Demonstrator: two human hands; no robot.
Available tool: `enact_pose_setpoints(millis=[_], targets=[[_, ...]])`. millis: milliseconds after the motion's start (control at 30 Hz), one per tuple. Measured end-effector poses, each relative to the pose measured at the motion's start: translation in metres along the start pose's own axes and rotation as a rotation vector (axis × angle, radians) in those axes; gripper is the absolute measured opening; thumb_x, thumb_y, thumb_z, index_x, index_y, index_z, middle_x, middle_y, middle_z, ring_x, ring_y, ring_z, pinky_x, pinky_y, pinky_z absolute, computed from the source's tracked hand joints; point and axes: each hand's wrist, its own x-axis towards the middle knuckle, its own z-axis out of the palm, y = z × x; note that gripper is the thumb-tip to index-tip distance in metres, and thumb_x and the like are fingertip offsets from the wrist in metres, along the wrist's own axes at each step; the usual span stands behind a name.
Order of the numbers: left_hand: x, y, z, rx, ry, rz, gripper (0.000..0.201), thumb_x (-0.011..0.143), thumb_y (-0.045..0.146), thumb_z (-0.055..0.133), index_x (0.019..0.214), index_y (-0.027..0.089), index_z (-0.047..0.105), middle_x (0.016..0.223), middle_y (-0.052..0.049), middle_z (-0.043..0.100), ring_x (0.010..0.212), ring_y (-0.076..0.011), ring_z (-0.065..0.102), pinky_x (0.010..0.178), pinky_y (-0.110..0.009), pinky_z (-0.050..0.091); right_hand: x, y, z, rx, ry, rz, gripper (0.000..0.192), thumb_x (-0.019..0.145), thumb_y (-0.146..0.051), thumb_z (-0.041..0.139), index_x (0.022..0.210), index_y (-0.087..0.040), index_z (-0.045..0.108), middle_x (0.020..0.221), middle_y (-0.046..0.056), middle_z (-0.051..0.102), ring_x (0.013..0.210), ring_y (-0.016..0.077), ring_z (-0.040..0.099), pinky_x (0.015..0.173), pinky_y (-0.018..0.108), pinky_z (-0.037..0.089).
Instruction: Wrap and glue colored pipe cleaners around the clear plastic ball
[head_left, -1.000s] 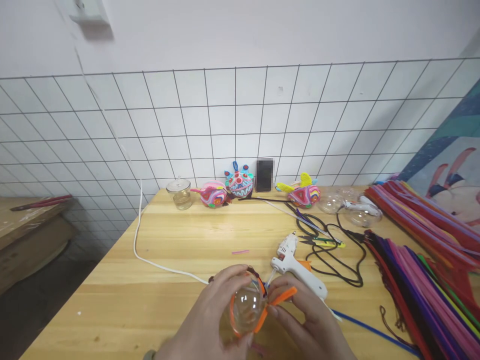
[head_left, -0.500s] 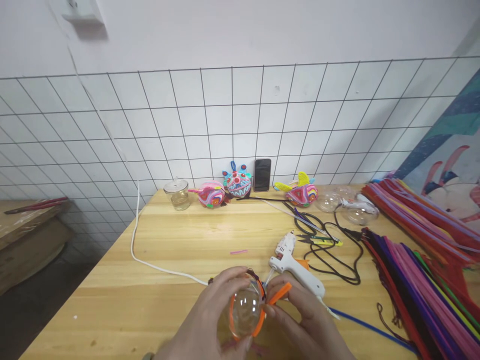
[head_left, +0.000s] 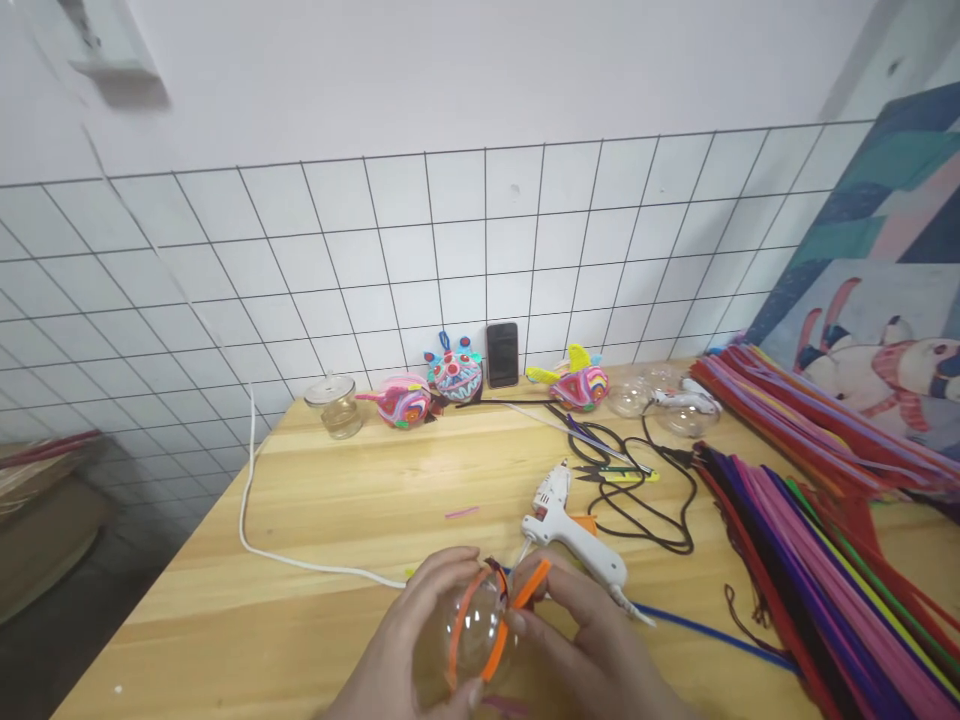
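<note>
A clear plastic ball (head_left: pixel 472 625) with orange strips around it is held low over the front of the table. My left hand (head_left: pixel 409 640) curves around its left side, thumb at the bottom and fingers over the top. On the ball's right side, my right hand (head_left: pixel 581 635) pinches an orange pipe cleaner (head_left: pixel 531 585), whose short end sticks up between thumb and fingers. A dark strand shows at the top of the ball. Just beyond the right hand lies a white glue gun (head_left: pixel 570 530), nozzle pointing away.
Decorated balls (head_left: pixel 454 372), a phone (head_left: pixel 502 355) and a lidded glass cup (head_left: pixel 335 405) stand along the wall. Clear balls (head_left: pixel 686 418), black cable (head_left: pixel 679 548) and a yellow cutter (head_left: pixel 630 477) lie back right. Bundled pipe cleaners (head_left: pixel 817 550) cover the right side. A white cord (head_left: pixel 315 567) runs left.
The view has shifted a little to the right. The ball has turned slightly in my left hand, so its orange strips sit at a new angle; my right hand keeps its pinch.
</note>
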Motion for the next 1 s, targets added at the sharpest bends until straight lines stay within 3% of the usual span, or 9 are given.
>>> enact_pose_setpoints(millis=[167,1000], targets=[[0.003,-0.003,0.001,-0.068,-0.011,-0.021,0.059,0.08,0.028,0.067,0.133,0.037,0.045,0.142,-0.008,0.049,0.133,-0.0313,0.045,0.11,-0.048,0.038,0.002,-0.007,-0.002,-0.03,-0.01,0.013,0.016,0.091,-0.031,0.055,0.08,-0.022,0.062,0.08,0.001,0.06,0.078,0.0177,0.057,0.074,0.027,0.045],[0.0,-0.003,0.003,-0.236,-0.087,-0.116,0.055,0.084,0.037,0.063,0.134,0.028,0.043,0.145,-0.014,0.041,0.136,-0.0346,0.039,0.113,-0.052,0.031,0.001,-0.009,0.002,-0.094,0.001,0.033,0.018,0.092,-0.031,0.052,0.08,-0.021,0.062,0.078,0.001,0.06,0.075,0.0174,0.058,0.071,0.027,0.048]])
